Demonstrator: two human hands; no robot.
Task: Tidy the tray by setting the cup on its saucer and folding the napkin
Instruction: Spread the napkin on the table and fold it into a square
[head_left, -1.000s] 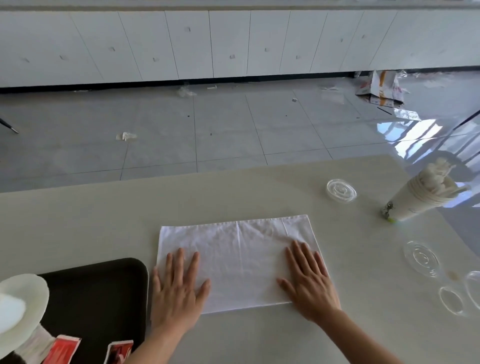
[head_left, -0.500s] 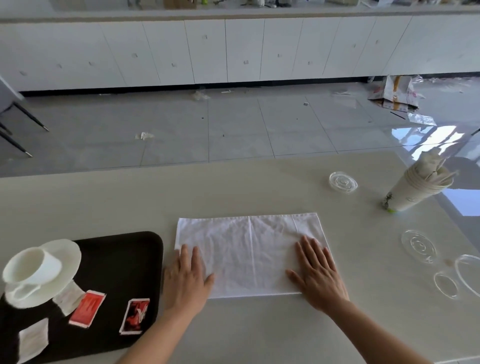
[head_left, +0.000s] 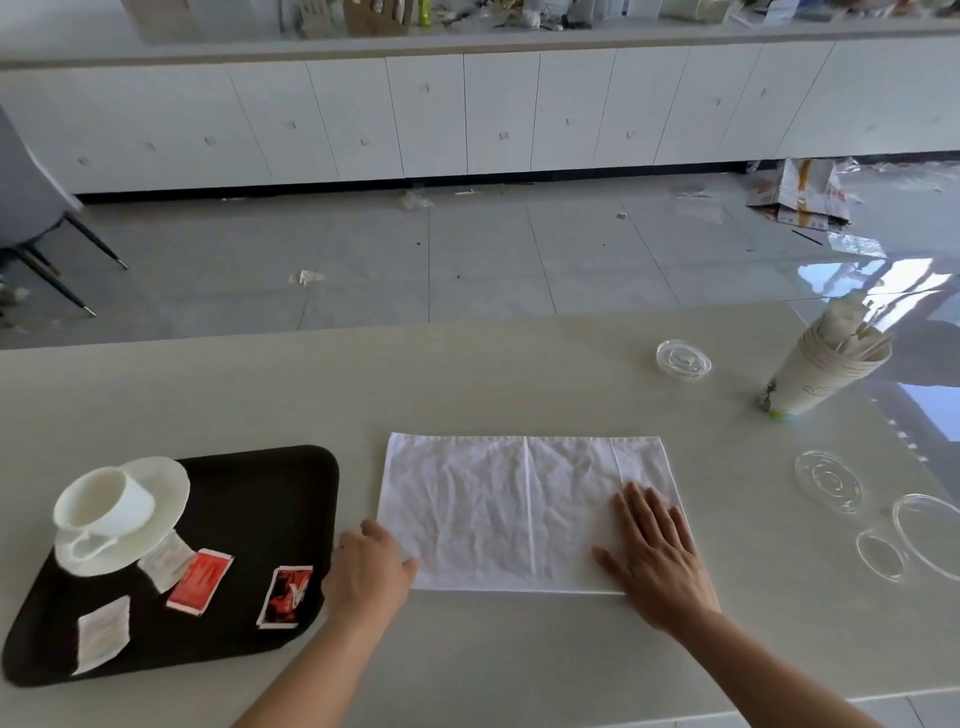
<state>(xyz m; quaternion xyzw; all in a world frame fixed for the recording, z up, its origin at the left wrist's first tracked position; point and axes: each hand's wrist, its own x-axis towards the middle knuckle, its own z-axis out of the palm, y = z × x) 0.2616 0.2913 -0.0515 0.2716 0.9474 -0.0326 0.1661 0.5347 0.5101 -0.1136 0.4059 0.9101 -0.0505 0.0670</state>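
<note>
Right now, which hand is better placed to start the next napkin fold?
Left. The left hand is curled at the near left corner of the napkin, apparently pinching it; the right hand lies flat on it, pinning it.

Beige table (head_left: 208, 395), tray (head_left: 260, 509), napkin (head_left: 493, 509), clear lids (head_left: 682, 359), paper cups (head_left: 815, 374)

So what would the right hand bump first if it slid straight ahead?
Nothing much, it seems. The right hand lies flat on the napkin, so it would slide off its far edge onto bare table. The clear lid sits off to the right.
</note>
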